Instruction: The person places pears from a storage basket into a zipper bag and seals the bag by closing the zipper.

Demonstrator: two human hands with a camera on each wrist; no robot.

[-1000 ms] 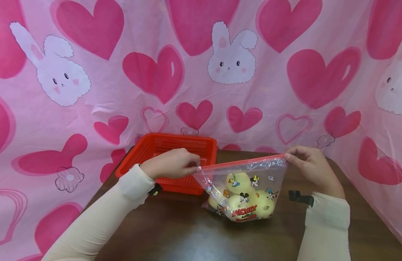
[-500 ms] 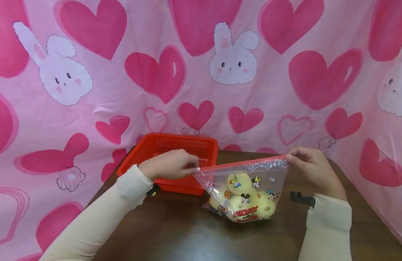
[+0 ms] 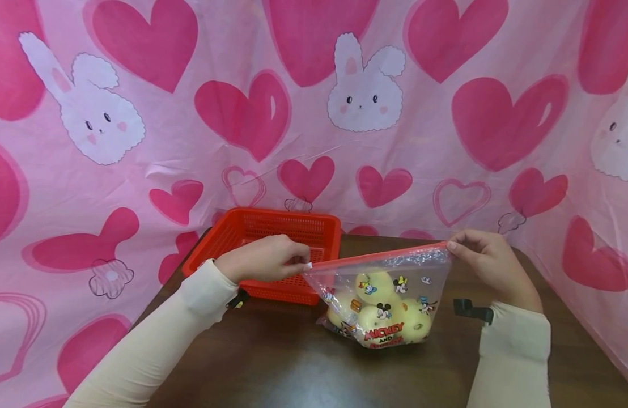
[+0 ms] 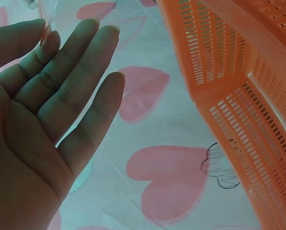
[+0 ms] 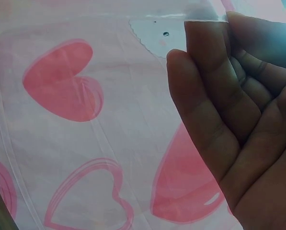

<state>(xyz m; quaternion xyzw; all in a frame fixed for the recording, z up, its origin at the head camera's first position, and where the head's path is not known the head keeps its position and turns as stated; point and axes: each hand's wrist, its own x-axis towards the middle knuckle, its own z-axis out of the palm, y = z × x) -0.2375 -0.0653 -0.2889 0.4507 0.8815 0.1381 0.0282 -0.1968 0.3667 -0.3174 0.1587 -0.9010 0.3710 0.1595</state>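
Note:
A clear zip bag printed with cartoon mice and red lettering stands on the table, its red zip strip pulled taut between my hands. Inside it lie several pale yellow round fruits. At the strip's left end my left hand pinches the corner between thumb and index finger; the left wrist view shows the other fingers loosely extended. My right hand pinches the strip's right end, which sits higher than the left. In the right wrist view, the bag's edge crosses the right fingertips.
Behind my left hand, a red perforated plastic basket stands at the back left of the dark wooden table. A pink cloth with hearts and rabbits hangs behind and beside the table.
The camera view has shifted very slightly. Both hands keep their pinch on the zip bag's ends, and the bag with its fruits stays in place.

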